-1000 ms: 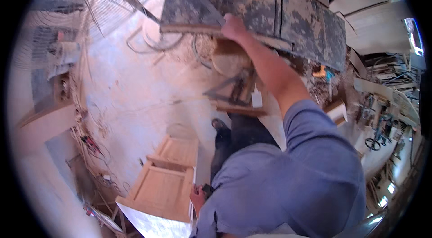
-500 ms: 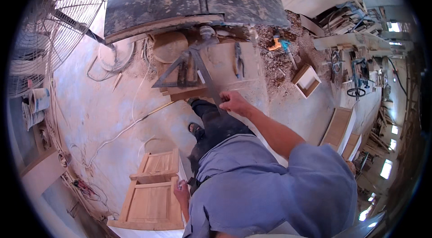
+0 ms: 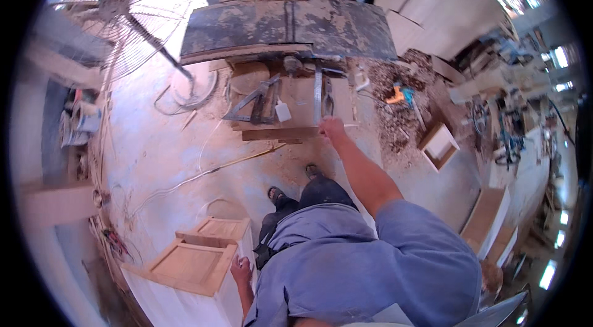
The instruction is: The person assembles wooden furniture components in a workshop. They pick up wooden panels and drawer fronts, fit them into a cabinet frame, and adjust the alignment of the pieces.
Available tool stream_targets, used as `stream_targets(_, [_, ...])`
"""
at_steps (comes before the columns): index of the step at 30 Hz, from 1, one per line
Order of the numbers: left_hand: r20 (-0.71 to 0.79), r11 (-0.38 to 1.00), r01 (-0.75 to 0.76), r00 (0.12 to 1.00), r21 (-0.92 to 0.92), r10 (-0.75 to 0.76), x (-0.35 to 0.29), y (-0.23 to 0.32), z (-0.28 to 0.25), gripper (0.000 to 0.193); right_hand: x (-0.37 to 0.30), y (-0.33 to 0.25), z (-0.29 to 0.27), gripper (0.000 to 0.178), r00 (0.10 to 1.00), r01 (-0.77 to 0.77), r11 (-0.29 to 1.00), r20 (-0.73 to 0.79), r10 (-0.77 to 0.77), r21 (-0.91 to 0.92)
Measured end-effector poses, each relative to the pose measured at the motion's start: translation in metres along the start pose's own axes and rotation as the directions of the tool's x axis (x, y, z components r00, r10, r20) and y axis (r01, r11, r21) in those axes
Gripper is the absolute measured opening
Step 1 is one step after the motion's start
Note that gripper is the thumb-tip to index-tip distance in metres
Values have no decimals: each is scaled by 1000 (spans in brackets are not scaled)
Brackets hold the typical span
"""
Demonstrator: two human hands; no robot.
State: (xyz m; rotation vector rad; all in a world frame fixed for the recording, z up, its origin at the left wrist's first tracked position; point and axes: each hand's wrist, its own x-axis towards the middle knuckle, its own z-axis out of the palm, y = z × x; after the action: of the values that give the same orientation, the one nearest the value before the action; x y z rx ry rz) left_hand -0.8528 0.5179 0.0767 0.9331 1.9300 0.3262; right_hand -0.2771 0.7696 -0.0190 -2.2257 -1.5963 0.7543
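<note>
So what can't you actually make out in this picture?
- Right hand: too small in the head view to tell whether it grips anything by the metal tools.
- Left hand: on the wooden cabinet; fingers hidden behind the blue shirt.
- Right-side clutter: blurred, bent by the lens.

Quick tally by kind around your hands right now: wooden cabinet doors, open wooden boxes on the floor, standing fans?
Wooden panel cabinet doors: 2, one under the left hand and one behind it
Open wooden boxes: 1, to the right of the right hand
Standing fans: 1
Total: 4
</note>
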Motion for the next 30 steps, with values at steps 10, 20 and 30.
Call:
stream_targets(10, [-155, 964, 267, 952, 11, -262, -133, 41, 88, 56, -118, 51, 80, 19, 813, 155, 988, 568, -130, 3])
stream_targets(20, [-658, 986, 61, 738, -157, -150, -227, 116, 146, 22, 2, -29, 24, 14, 502, 529, 839, 750, -430, 127])
stream_targets(30, [-926, 989, 132, 377, 68, 13, -164, 131, -50, 52, 19, -288, 30, 26, 342, 767, 594, 628, -699, 244])
